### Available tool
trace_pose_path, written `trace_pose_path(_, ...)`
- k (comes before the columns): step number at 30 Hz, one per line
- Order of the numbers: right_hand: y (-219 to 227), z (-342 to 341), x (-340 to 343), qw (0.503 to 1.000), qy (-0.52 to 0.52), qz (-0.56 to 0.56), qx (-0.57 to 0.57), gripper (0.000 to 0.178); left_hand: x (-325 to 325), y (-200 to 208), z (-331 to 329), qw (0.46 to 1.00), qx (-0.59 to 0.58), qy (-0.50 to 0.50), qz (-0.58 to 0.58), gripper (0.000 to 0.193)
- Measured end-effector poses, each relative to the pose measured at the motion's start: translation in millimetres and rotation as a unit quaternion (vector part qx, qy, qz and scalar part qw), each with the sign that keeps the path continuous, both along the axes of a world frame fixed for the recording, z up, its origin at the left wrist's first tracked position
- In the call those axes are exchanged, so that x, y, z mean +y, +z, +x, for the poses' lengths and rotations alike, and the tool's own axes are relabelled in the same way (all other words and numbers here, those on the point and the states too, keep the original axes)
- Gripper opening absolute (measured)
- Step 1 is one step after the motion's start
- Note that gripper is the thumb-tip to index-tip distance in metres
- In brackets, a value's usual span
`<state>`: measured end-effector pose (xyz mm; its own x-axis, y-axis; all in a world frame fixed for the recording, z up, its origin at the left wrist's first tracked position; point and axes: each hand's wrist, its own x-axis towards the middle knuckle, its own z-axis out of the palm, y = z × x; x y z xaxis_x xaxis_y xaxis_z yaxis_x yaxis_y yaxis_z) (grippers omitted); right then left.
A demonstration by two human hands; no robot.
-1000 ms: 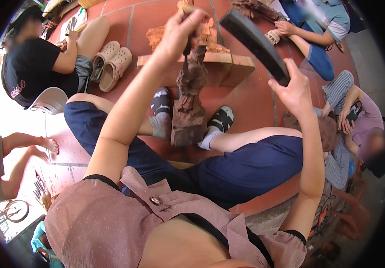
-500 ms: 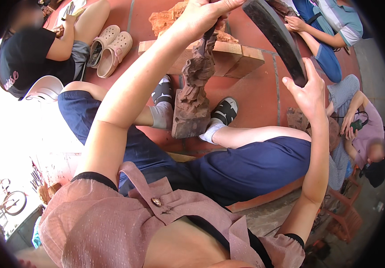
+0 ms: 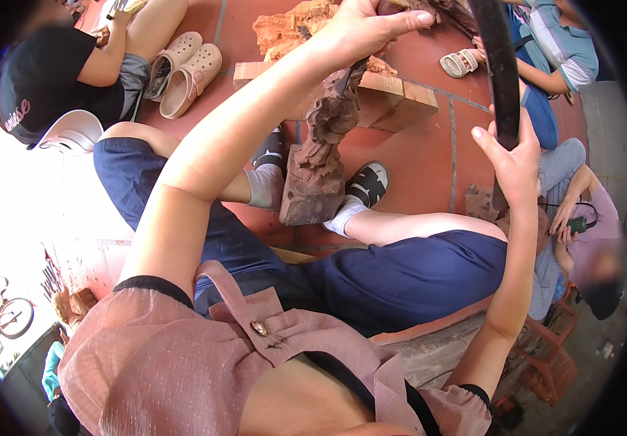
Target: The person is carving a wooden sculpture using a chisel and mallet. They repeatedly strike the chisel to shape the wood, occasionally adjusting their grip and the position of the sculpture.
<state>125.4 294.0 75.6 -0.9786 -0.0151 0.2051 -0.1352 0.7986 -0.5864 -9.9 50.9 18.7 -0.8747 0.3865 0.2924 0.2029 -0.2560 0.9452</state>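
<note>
Between my feet stands a dark brown wood carving [image 3: 331,120], rough and figure-like on a square block base. My left hand [image 3: 368,33] is closed around a tool at the top of the picture, its thumb stretched to the right. Below that fist, a dark chisel blade [image 3: 350,78] reaches down to the upper part of the carving; most of the handle is hidden. Off to the right, my right hand [image 3: 515,156] grips a long black wooden club [image 3: 501,73], held nearly upright and apart from the chisel. Its lower end shows below the hand.
Behind the carving lie a pale wood beam [image 3: 400,102] and an orange rough-carved piece [image 3: 284,29]. Beige clogs [image 3: 191,80] sit at the left beside a seated person in black. Other people sit at the right, near a brown wood block [image 3: 480,202]. Red tiles [image 3: 415,171] cover the floor.
The black club has swung rightward, from leaning toward my left hand to nearly upright. My left hand and the chisel have shifted slightly right. The carving stays between my feet.
</note>
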Motion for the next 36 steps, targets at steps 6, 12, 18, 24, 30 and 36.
trace_pose_path(6,13.6,-6.5,-19.2,0.966,0.024,-0.254,-0.044,0.046,19.0,1.1,-9.8,0.998,-0.058,-0.02,-0.033,0.025)
trace_pose_path(12,5.2,-24.2,-8.2,0.985,0.001,-0.17,-0.027,0.059,38.7,-32.1,-30.3,1.0,0.012,-0.006,0.012,0.024)
trace_pose_path(18,-0.9,-22.0,-8.2,0.992,0.093,0.027,0.084,0.079,25.1,-11.1,-11.8,0.998,-0.057,-0.004,-0.004,0.022)
trace_pose_path(24,10.4,-17.3,-25.8,0.992,0.06,0.103,0.027,0.078,22.4,-29.3,-26.2,0.993,0.024,0.054,0.101,0.021)
trace_pose_path(30,14.1,-19.7,-32.7,0.993,0.084,0.07,0.054,0.077,-35.4,-8.4,-15.5,0.994,-0.077,0.074,0.025,0.023)
trace_pose_path(36,15.6,-27.0,-42.1,0.991,0.078,0.065,0.09,0.075,-1.0,-12.1,-12.4,0.996,-0.044,0.05,0.061,0.021)
